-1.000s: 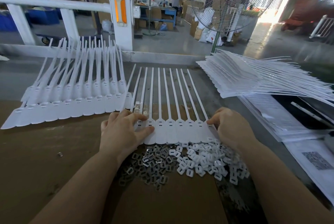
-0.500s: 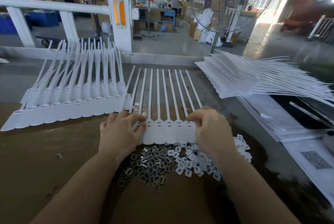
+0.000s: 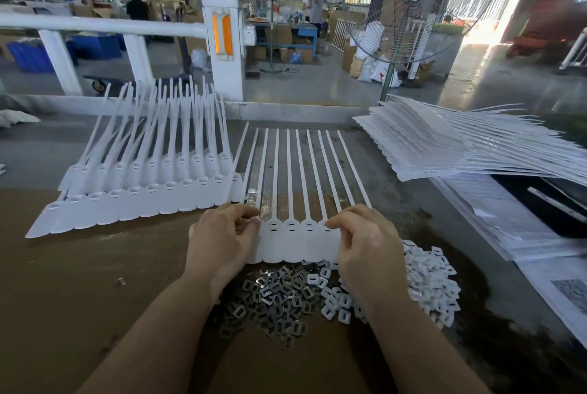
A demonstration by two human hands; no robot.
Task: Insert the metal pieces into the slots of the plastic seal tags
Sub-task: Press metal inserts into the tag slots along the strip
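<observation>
Both grips, left hand (image 3: 222, 239) and right hand (image 3: 365, 244), curled on the seal tags (image 3: 295, 244) (fingertips hidden, perhaps pinching metal pieces (image 3: 270, 298)).

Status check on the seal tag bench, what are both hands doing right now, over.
Left hand and right hand both grip the tag strip, fingers curled at its slotted heads. Metal pieces piled loose just below. Nothing blocking.

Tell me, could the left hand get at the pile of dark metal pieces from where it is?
Probably yes. The left hand rests on the strip of seal tags, and the metal pieces lie uncovered just below it, nothing between.
</observation>
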